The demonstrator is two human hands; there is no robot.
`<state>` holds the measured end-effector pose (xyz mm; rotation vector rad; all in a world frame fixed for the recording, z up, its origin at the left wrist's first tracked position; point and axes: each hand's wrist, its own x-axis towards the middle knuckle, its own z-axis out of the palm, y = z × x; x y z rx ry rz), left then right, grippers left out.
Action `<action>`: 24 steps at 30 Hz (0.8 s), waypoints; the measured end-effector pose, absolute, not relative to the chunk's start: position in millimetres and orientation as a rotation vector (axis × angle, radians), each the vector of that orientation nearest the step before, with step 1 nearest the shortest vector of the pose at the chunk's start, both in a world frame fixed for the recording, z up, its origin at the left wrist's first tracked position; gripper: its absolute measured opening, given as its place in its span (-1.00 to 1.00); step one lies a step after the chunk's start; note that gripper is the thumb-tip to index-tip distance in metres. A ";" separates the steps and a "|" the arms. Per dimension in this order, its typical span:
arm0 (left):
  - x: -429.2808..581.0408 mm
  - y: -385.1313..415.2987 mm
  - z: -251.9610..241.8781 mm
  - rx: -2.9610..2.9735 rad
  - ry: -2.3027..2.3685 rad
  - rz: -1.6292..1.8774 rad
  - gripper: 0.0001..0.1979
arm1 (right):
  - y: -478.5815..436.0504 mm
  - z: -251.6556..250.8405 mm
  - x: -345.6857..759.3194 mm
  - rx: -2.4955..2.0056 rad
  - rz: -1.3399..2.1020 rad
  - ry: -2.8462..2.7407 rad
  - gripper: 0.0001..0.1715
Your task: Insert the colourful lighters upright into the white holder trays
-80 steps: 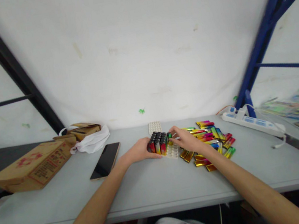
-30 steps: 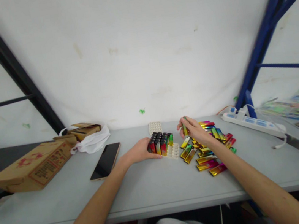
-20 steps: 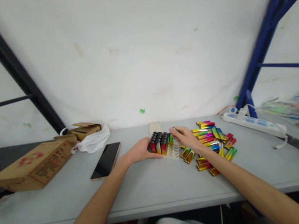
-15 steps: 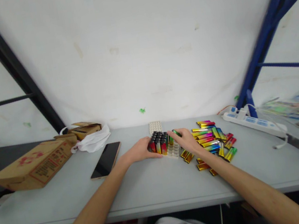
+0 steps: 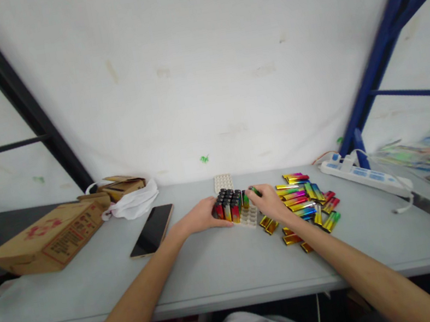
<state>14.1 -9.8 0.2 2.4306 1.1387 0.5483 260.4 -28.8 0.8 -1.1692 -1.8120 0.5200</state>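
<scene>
A white tray (image 5: 249, 218) with round holes lies on the table, its left part filled with several upright, shiny coloured lighters (image 5: 229, 203) with black tops. Around the left side of this group curls my left hand (image 5: 204, 215), thumb along the front edge and fingers behind, holding the tray and lighters. My right hand (image 5: 267, 201) is closed in a pinch over the tray's right part. It grips a lighter (image 5: 256, 191) with a green body and black end, mostly hidden by the fingers. Loose metallic lighters (image 5: 300, 204) lie in a heap to the right.
Another white holed tray (image 5: 222, 182) sits behind. To the left are a phone (image 5: 152, 230), a white plastic bag (image 5: 134, 202) and a cardboard box (image 5: 51, 237). A white power strip (image 5: 367, 175) with cables lies at the right, beside a blue frame post (image 5: 382, 48).
My right hand has shifted slightly over the tray, with the lighter still in its fingers. My left hand stays in place around the tray and lighters.
</scene>
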 end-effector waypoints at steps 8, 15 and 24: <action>14.7 -11.2 2.2 2.416 1.139 0.536 -0.28 | -29.3 -0.6 260.4 -1.184 0.481 -1.848 -0.39; 14.3 -10.5 1.0 2.415 1.163 0.523 -0.30 | -28.4 1.0 261.4 -1.184 0.475 -1.850 -0.48; 14.8 -12.4 2.7 2.410 1.180 0.538 -0.30 | -29.9 3.5 261.8 -1.150 0.446 -1.912 -0.57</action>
